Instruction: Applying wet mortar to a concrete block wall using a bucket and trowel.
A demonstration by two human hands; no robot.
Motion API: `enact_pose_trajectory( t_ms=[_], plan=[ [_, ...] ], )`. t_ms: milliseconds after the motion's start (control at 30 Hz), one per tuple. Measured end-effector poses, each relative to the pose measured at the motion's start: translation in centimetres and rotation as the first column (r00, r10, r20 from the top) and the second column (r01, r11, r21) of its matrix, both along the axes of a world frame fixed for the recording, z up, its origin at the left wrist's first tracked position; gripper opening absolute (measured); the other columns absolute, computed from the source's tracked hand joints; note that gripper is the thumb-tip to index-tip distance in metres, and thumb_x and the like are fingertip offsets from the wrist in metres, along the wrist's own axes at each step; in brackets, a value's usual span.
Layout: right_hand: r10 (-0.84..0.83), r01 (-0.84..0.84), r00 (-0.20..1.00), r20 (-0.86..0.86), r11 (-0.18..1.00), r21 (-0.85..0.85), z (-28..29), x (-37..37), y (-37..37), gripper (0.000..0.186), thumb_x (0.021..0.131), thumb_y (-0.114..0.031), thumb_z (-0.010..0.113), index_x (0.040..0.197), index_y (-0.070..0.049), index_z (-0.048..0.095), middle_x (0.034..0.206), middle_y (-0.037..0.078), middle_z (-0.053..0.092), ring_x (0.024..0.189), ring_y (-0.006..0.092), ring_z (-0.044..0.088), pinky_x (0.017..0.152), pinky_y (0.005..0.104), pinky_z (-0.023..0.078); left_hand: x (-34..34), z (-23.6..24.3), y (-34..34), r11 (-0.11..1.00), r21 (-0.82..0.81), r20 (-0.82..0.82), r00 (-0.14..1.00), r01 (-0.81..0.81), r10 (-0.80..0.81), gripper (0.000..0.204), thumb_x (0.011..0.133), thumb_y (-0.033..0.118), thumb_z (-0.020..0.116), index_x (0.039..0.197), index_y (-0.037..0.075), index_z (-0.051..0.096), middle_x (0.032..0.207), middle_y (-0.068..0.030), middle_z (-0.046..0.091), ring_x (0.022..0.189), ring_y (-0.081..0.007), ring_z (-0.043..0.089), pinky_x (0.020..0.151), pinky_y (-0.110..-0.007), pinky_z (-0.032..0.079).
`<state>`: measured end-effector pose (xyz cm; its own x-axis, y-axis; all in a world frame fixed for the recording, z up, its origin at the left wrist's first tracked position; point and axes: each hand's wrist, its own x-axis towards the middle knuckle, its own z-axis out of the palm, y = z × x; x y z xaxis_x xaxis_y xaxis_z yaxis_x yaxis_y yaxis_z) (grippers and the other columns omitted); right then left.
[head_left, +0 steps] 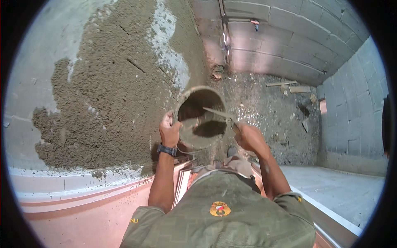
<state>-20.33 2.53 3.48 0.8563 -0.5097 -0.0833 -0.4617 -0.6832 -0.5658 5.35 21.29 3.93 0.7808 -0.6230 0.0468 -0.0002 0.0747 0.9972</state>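
Observation:
A round bucket (185, 139) smeared with grey mortar is tilted in front of me, its mouth facing up toward me. Wet mortar (198, 134) lies inside it. My left hand (169, 129), with a dark watch at the wrist, grips the bucket's left rim. In my right hand (248, 137) is the handle of a trowel (218, 112), its pointed blade reaching over the bucket's mouth. To the left, a wall (35, 91) carries a broad patch of rough wet mortar (111, 87).
Grey block walls (285, 37) stand ahead and at right. A pipe with a small tap (254, 22) runs on the far wall. Rubble and wood scraps (300, 89) lie on the wet, dirty floor (269, 124). A pale ledge (82, 186) borders the mortar patch.

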Motion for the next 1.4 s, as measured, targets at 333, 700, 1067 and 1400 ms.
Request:
enact_pose_trajectory(
  t_ms=[333, 700, 1067, 1400],
  plan=[
    [0.097, -0.053, 0.978, 0.187, 0.972, -0.227, 3.7, 7.7, 1.8, 0.020, 0.083, -0.014, 0.054, 0.093, 0.001, 0.061, 0.086, 0.023, 0.063, 0.065, 0.0360, 0.065, 0.054, 0.0465, 0.051, 0.0, 3.9, -5.2, 0.989, -0.022, -0.071, 0.987, 0.144, -0.145, 0.060, 0.067, -0.011, 0.054, 0.126, -0.013, 0.046, 0.117, -0.0120, 0.058, 0.104, -0.0151, 0.057, 0.088, -0.024, 0.045],
    [0.076, -0.044, 0.994, 0.084, 0.945, -0.325, 4.2, 8.4, -5.4, 0.028, 0.083, -0.011, 0.053, 0.107, 0.002, 0.054, 0.081, 0.021, 0.060, 0.064, 0.0354, 0.065, 0.053, 0.0469, 0.051, -0.9, 3.1, -5.9, 0.995, -0.003, -0.097, 0.991, 0.095, -0.095, 0.058, 0.068, -0.008, 0.057, 0.125, -0.010, 0.048, 0.115, -0.0113, 0.060, 0.101, -0.0159, 0.059, 0.092, -0.027, 0.045],
    [0.318, -0.320, 0.947, -0.048, 0.919, -0.229, 3.0, 6.4, -7.3, 0.041, 0.085, -0.012, 0.051, 0.125, -0.004, 0.051, 0.088, 0.019, 0.061, 0.071, 0.0362, 0.065, 0.059, 0.0449, 0.052, -0.8, 3.8, -8.9, 0.986, 0.126, 0.056, 0.991, 0.110, -0.117, 0.052, 0.073, -0.006, 0.055, 0.125, -0.011, 0.049, 0.118, -0.0115, 0.058, 0.109, -0.0163, 0.056, 0.095, -0.026, 0.043],
    [0.392, -0.364, 0.909, -0.139, 0.912, 0.188, -1.3, 6.0, -9.4, 0.034, 0.086, -0.021, 0.058, 0.116, -0.007, 0.053, 0.086, 0.024, 0.063, 0.076, 0.0442, 0.062, 0.066, 0.0536, 0.049, -2.4, 4.4, -10.3, 0.935, 0.322, 0.656, 0.746, -0.146, -0.110, 0.043, 0.074, -0.004, 0.056, 0.116, -0.005, 0.061, 0.098, -0.0083, 0.069, 0.089, -0.0148, 0.064, 0.081, -0.028, 0.050]
  ],
)
